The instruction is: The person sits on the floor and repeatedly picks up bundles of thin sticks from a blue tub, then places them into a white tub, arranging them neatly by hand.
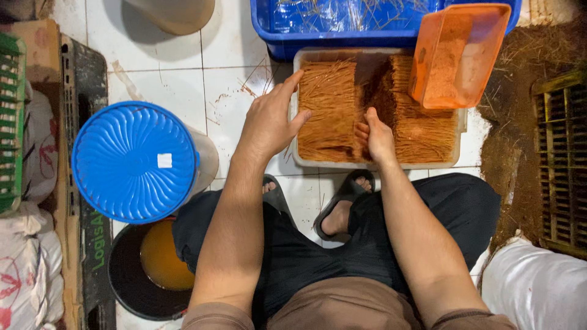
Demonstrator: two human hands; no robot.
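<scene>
A shallow clear tray (298, 110) on the white tiled floor holds two packed rows of thin orange-brown sticks (327, 104). My left hand (272, 119) rests open on the tray's left edge, fingers spread, thumb touching the left row. My right hand (376, 137) is pressed edge-on into the gap between the two rows, fingers together against the sticks. An orange plastic tub (458, 55) leans tilted on the tray's right end, dusted with orange powder.
A blue crate (342, 38) with loose sticks stands behind the tray. A blue ribbed lid (134, 162) covers a container at my left knee. A black bucket of orange liquid (160, 255) sits below it. Brown powder (513, 110) lies heaped at right beside a grate.
</scene>
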